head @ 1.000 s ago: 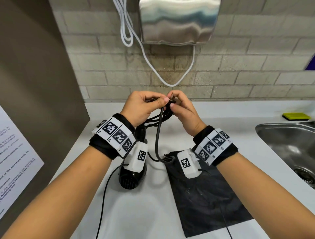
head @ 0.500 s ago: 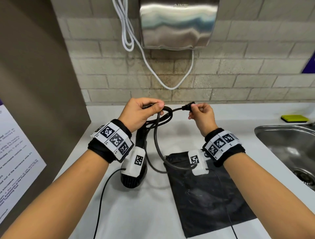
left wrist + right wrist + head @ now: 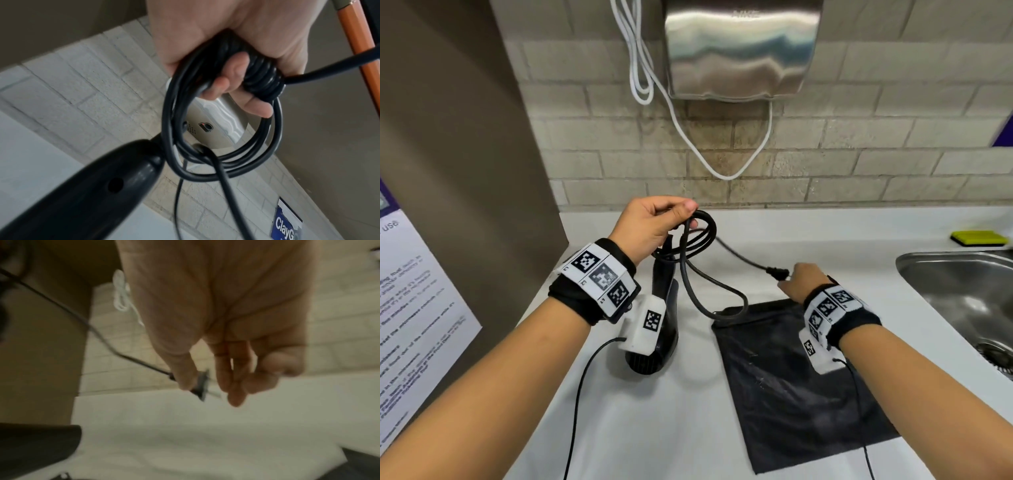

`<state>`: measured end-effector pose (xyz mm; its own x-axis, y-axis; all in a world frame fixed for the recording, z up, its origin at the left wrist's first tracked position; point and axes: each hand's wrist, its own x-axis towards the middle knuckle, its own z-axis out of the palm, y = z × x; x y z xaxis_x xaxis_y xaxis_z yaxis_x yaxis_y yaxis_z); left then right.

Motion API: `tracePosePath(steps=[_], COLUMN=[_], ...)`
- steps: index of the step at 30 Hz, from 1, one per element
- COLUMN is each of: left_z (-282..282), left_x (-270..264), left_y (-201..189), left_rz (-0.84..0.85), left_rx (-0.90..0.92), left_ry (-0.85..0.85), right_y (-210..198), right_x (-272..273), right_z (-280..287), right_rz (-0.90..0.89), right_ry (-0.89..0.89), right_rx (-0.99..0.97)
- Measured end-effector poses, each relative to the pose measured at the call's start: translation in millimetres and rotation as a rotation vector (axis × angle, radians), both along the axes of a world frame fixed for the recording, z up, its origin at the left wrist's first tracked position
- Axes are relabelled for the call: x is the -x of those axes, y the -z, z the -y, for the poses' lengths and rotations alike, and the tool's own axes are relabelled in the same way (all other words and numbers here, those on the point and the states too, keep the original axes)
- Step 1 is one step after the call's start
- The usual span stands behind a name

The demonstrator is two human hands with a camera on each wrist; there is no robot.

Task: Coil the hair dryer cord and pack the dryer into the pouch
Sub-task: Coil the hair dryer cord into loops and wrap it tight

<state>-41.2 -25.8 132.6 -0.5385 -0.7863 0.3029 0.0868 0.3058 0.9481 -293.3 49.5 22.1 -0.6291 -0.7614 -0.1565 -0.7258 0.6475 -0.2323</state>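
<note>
The black cord (image 3: 697,236) is gathered into several loops held up above the tabletop (image 3: 654,411), and the left hand (image 3: 654,229) has its fingers and thumb curled round the bundle. The hair dryer (image 3: 657,329) hangs below that hand, handle uppermost, its barrel end low over the tabletop. One slack length of cord droops onto the top edge of the black pouch (image 3: 791,383), which lies flat just right of the dryer. Another length runs rightward to the plug (image 3: 777,273), pinched between thumb and fingers of the right hand (image 3: 803,282). A steel sink (image 3: 962,291) sits at the right, a yellow sponge (image 3: 977,237) behind it.
</note>
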Motion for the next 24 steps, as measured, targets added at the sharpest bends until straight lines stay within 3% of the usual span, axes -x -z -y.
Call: tracePosePath(steps=[2,4,7,8,10,13,19,24], left_z=[-2.2,-3.4,-8.2,-9.8,-10.2,-3.0,5.2,8.0], left_x=[3.1,5.5,10.0,11.6,12.1,8.1,-0.1,-0.8], left_y=[0.4,1.0,-0.2,-1.0,-1.9,0.8,1.7,0.9], left_rz=[0.016,0.027,0.032,0.021,0.013,0.047,0.017,-0.018], left_rx=[-0.002,0.0,0.006,0.002,-0.006,-0.013,-0.042,-0.089], left_ry=[0.023,0.048,0.096,0.111,0.11,0.072,0.026,0.012], right_y=[-11.2,-22.1,-35.3,-39.5,-46.0,-48.4,-42.3,-5.7], right_x=[-17.2,-33.7,-56.3,-63.4,-73.5,-74.6,-37.1,-5.6], right_z=[8.3,18.4,37.8,41.1,41.7,37.4,32.0,25.1], right_rz=[-0.074,-0.105,0.083,0.124,0.267,0.396,0.23,0.073], right_ry=[-0.035,-0.139,-0.54,-0.688,-0.793,-0.728,-0.397,-0.264], right_rx=[-0.003,0.127,0.579,0.67,0.706,0.71,0.802,0.625])
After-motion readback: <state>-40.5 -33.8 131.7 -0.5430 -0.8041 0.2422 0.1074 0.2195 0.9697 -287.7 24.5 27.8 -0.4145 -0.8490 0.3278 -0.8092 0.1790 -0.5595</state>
